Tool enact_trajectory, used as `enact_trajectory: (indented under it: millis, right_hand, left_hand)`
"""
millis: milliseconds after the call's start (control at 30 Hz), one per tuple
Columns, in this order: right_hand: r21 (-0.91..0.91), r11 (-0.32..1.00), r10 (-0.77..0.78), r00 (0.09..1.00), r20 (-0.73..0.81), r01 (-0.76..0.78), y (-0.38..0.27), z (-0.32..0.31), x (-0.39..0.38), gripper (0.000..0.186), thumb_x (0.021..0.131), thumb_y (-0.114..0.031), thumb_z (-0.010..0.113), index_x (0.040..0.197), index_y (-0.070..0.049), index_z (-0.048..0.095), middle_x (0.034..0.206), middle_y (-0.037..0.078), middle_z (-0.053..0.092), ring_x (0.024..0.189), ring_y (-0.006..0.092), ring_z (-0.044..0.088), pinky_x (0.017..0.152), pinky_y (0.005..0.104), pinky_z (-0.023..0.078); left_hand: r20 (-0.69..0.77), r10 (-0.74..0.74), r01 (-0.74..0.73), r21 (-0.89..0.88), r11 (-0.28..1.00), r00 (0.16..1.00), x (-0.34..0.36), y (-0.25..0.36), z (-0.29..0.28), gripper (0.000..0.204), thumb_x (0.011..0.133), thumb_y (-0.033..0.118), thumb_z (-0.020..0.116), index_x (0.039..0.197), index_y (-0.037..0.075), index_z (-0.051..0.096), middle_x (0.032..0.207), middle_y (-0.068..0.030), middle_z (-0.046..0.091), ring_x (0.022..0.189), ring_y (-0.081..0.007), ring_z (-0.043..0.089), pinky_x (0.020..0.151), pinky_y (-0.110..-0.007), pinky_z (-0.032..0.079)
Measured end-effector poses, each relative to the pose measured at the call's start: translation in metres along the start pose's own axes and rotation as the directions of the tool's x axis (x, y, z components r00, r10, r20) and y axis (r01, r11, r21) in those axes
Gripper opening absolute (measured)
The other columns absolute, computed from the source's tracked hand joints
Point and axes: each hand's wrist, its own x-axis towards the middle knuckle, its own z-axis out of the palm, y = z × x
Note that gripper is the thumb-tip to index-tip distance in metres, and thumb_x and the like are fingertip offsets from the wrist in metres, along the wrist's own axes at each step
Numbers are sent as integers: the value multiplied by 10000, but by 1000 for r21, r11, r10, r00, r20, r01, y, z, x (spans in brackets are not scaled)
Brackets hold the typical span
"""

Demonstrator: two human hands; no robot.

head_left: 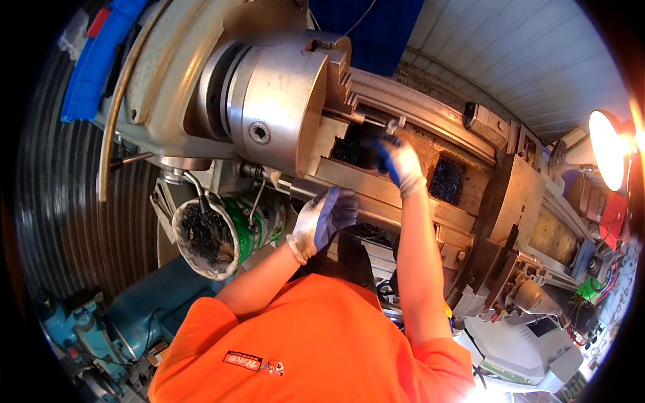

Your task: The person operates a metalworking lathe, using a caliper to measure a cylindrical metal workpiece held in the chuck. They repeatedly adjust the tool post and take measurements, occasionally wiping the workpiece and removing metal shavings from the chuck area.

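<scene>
My left hand (324, 221), in a white glove with a blue-grey palm, hovers at or rests by the front rail of a metal lathe. Its fingers are stretched out and nothing is in them. My right hand (401, 163), gloved alike, reaches over the lathe bed (376, 188); its fingers are smeared and partly hidden, so any grip does not show. Just beyond them, a thin metal rod (363, 119) sticks out from the jaws of the large steel chuck (279, 107). Dark shavings (347, 149) lie in the bed's opening below.
A green bucket (250, 225) with dark residue inside stands left of my left hand. The lathe carriage (517, 201) sits to the right. A lit lamp (608, 151) shines at the far right, above a white box (514, 349). Teal machinery (144, 309) fills the lower left.
</scene>
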Motion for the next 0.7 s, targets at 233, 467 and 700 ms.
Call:
enact_trajectory:
  millis: [233, 467, 700]
  right_hand:
    - [435, 733, -605, 794, 65, 523, -135, -16, -35, 242, 960, -73, 528, 1092, -20, 724, 1016, 52, 726, 578, 57, 536, 501, 189, 391]
    - [-101, 989, -51, 887, 458, 109, -102, 17, -126, 321, 966, -218, 543, 1170, -47, 723, 792, 69, 717, 490, 82, 538, 446, 214, 371]
    - [646, 741, -155, 983, -100, 182, -50, -1, -2, 344, 977, -240, 585, 1182, 14, 693, 804, 37, 680, 553, 101, 564, 501, 207, 425]
  left_hand:
    - [-41, -32, 35, 77, 996, 999, -7, -6, -2, 444, 1051, 367, 517, 1292, 4, 601, 1104, -114, 701, 993, -223, 685, 884, -390, 573]
    - [119, -41, 71, -263, 962, 992, 13, -12, -4, 482, 1027, 417, 552, 1293, 16, 585, 1121, -124, 675, 981, -236, 674, 879, -386, 570]
    - [83, -57, 70, -169, 983, 995, 7, -1, -16, 513, 1034, 442, 519, 1318, 18, 574, 1149, -118, 677, 1000, -242, 680, 910, -406, 564]
